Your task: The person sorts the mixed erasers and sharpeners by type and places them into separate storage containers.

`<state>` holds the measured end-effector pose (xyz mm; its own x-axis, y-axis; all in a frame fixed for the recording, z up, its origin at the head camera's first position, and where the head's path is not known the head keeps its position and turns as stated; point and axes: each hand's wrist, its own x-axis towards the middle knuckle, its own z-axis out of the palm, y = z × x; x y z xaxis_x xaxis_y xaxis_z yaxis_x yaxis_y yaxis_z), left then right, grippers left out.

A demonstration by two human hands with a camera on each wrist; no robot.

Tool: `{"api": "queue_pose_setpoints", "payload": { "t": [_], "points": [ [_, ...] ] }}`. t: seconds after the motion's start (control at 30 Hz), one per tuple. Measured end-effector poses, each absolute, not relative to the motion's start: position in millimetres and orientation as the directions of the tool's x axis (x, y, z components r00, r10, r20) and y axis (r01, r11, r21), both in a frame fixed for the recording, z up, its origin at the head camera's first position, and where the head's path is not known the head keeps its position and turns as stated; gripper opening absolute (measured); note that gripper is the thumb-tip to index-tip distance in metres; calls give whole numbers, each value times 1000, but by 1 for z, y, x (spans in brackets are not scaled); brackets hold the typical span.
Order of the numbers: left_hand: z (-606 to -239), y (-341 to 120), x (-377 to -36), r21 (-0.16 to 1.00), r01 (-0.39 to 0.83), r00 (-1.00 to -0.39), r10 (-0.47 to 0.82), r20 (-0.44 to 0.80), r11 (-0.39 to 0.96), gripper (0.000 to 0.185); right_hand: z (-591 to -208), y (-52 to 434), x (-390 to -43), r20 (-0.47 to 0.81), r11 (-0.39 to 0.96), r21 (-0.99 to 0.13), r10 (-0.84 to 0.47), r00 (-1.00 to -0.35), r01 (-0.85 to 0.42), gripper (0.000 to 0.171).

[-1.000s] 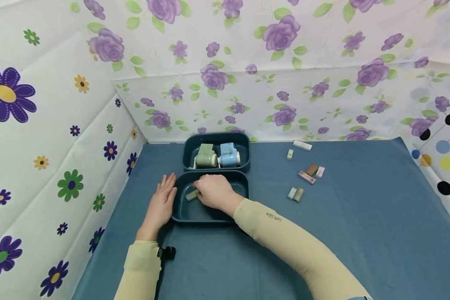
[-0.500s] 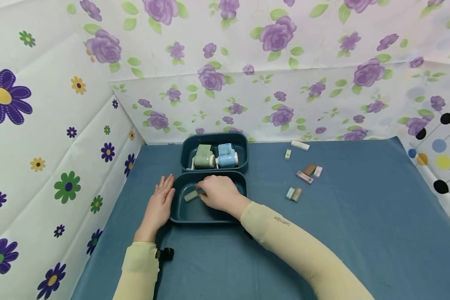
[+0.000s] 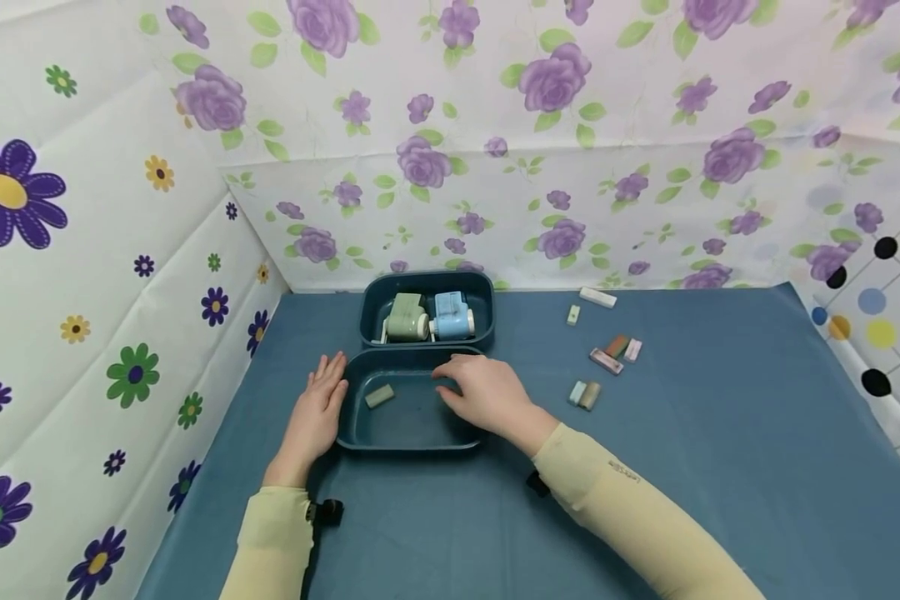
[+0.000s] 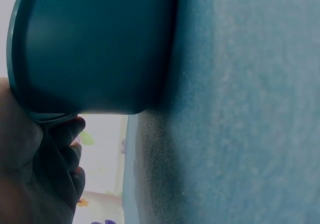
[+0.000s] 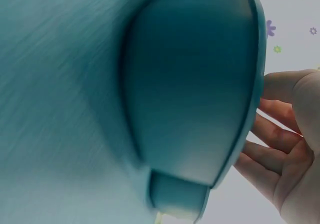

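A small grey-green eraser-like block [image 3: 379, 396] lies in the left part of the front dark teal tray [image 3: 412, 448]. My left hand [image 3: 317, 410] rests against this tray's left side with its fingers extended. In the left wrist view the tray wall [image 4: 100, 54] rises beside that hand. My right hand [image 3: 487, 392] hovers over the tray's right part, fingers loosely bent and holding nothing. In the right wrist view its fingers [image 5: 275, 134] are spread beyond the tray rim. What lies beneath the right hand is hidden.
Touching behind is a second teal tray [image 3: 487, 292] with a green crank pencil sharpener [image 3: 407, 318] and a blue one [image 3: 453, 317]. Several small blocks lie on the blue cloth to the right, among them a white block [image 3: 597, 297] and a brown one [image 3: 589, 396]. A flowered sheet [image 3: 420, 208] hangs behind.
My right hand has let go of the grey-green block and moved right across the tray. The block stays in the tray's left part. My left hand keeps its place.
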<state>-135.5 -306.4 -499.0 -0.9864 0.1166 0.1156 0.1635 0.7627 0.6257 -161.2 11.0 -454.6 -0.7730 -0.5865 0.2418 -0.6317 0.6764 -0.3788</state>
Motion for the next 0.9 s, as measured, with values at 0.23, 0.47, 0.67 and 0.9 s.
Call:
{"api": "queue_pose_setpoints", "payload": {
  "t": [0.23,0.47,0.67,0.9],
  "points": [
    [-500,-306,-136,616,170,-985,121,120,769,52,-454,52,-153,297,697,-375,-535,-791,-612,23],
    [-500,-307,-135,616,156,-988,119,101,772,52,-458,100,-148,299,748,-392,-447,-843,-536,27],
    [-500,-307,-135,610,161,-987,119,108,776,52,-464,141,-145,245,816,-384,-361,-900,-432,37],
    [-499,-307,-135,612,162,-987,119,110,774,53,-469,176,-142,97,867,-392,-294,-951,-308,56]
  ]
}}
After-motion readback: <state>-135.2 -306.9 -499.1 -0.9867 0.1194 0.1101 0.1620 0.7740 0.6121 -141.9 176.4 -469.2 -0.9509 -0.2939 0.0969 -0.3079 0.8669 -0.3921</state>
